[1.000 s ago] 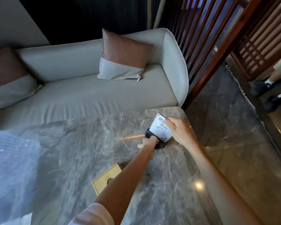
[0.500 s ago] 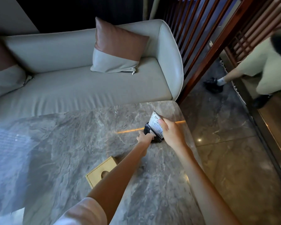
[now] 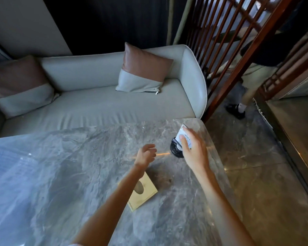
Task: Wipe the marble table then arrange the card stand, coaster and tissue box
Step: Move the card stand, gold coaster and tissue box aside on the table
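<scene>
Near the far right corner of the grey marble table (image 3: 78, 174) a white card stand (image 3: 182, 134) rests on a round black coaster (image 3: 175, 150). My right hand (image 3: 194, 150) covers the card stand from the right, fingers on its face. To the left of the coaster my left hand (image 3: 145, 155) hovers with fingers loosely curled and apart, holding nothing. A tan tissue box (image 3: 142, 194) lies flat on the table under my left forearm, partly hidden by it.
A grey sofa (image 3: 96, 107) with two brown-and-grey cushions runs along the table's far edge. A wooden slatted screen (image 3: 238, 50) stands at the right. Behind it a person's leg and black shoe (image 3: 236, 109) are on the stone floor.
My left hand has let go of the coaster and drawn back to the left. My right hand stays on the card stand. The person behind the screen has walked further away.
</scene>
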